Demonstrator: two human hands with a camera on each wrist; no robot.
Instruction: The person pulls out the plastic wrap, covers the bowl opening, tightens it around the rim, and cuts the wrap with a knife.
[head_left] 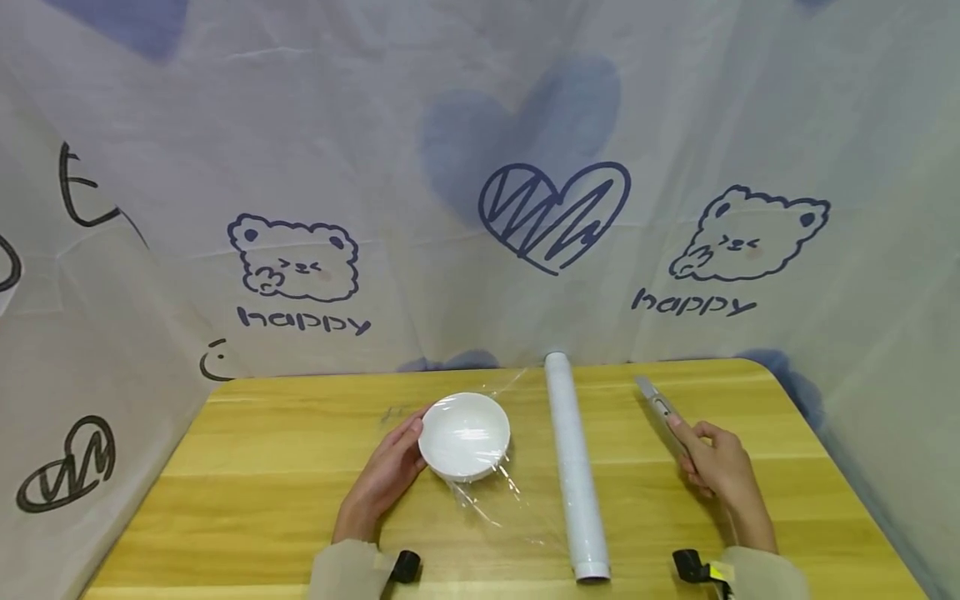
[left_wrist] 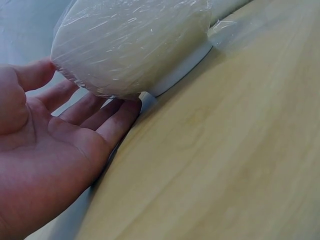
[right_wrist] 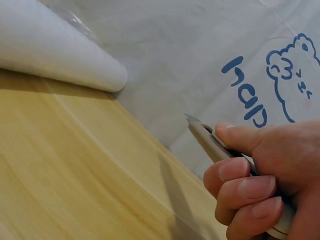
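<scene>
A white bowl (head_left: 463, 437) has clear plastic wrap (left_wrist: 130, 42) stretched over its mouth, with loose wrap trailing onto the table. My left hand (head_left: 392, 467) holds the bowl at its left side, thumb at the rim and fingers curled under it, as the left wrist view shows. To the right of the bowl lies a long white roll of cling film (head_left: 576, 467). Farther right, my right hand (head_left: 722, 467) grips a grey utility knife (head_left: 660, 407). Its thumb lies along the knife's top, and the tip points forward, above the table.
The wooden table (head_left: 247, 475) ends at a patterned cloth backdrop (head_left: 450, 317) at the back, with more cloth on both sides. The far end of the roll reaches the table's back edge. In the right wrist view the roll (right_wrist: 60, 50) lies left of the knife.
</scene>
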